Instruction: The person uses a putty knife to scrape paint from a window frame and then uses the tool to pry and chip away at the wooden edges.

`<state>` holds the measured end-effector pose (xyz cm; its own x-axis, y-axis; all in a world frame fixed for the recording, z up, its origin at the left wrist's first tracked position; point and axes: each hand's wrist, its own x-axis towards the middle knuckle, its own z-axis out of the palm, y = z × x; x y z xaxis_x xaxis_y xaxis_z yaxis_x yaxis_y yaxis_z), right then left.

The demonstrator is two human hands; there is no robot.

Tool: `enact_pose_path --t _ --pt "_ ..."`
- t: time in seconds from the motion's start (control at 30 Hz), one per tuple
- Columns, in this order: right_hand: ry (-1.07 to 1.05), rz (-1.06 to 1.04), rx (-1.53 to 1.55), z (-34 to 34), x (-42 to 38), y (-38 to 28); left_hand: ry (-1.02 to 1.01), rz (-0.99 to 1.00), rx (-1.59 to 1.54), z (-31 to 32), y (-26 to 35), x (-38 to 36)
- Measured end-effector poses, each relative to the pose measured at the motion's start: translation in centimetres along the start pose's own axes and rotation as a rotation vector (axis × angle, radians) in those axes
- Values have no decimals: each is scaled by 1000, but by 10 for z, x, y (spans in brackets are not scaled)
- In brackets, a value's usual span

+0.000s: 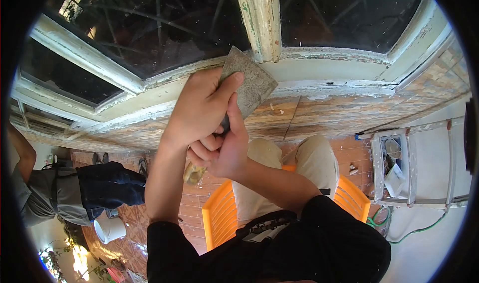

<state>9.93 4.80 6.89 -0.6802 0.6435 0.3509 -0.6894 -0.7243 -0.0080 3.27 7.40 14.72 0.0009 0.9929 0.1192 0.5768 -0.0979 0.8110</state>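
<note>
A scraper with a wide, stained grey blade (252, 83) lies against the lower edge of the white window frame (294, 69). My left hand (197, 106) is closed on the blade's left side, its thumb flat on the blade and its other fingers mostly hidden. Just below, my right hand (224, 151) wraps round the handle with its index finger stretched up towards the blade. The handle's yellowish end (193, 174) sticks out beneath my hands. Old paint on the frame is chipped and rough around the dark glass panes.
Below the frame runs a stone-patterned wall (319, 108). An orange chair (219, 218) is under me. At the left are another person (65, 193) and a white bucket (110, 228). A ladder (411, 168) and a green hose (419, 229) are at the right.
</note>
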Motion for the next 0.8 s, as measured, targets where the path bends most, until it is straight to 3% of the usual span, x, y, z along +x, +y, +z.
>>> enact_pose_path --t 0.37,0.53,0.6,0.73,0.8 --pt "-42 66 84 0 15 20 69 -35 50 -18 -2 -9" --pt "-61 -25 89 17 15 1 -118 -45 213 -14 20 15" --pt "14 -34 188 17 13 7 -101 -108 19 -10 14 13" --pt "-3 -11 237 20 9 18 -122 -147 101 -18 18 1" --pt "54 -1 234 21 9 23 -105 -275 51 -18 21 -3"
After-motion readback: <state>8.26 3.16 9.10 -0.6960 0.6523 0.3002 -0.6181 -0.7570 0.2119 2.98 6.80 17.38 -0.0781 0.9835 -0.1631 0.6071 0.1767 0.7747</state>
